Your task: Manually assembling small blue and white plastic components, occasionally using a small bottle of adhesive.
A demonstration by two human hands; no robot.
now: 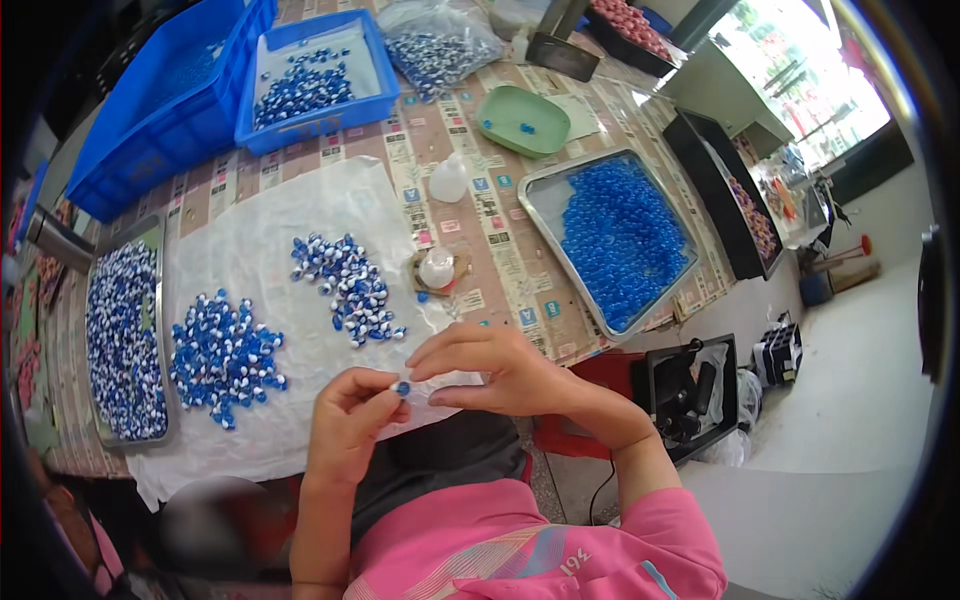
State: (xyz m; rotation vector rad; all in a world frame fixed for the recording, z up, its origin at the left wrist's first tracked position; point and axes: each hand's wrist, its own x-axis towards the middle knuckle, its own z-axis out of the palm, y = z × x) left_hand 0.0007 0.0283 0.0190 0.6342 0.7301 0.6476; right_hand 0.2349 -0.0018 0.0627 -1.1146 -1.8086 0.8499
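Observation:
Close to the table's front edge, my left hand pinches a small blue bead between thumb and fingertips. My right hand is just to its right, thumb and fingers apart, with the fingertips near the bead; nothing shows in its grip. Beyond the hands, a white sheet carries a loose pile of blue-and-white beads and a second such pile to the left. A small white bottle stands at the sheet's right side, and a metal tray of clear blue beads lies farther right.
At the far left is a tray full of blue-and-white beads. Blue bins stand behind, beside a bag of beads. A green dish, another white bottle and a black tray stand farther back.

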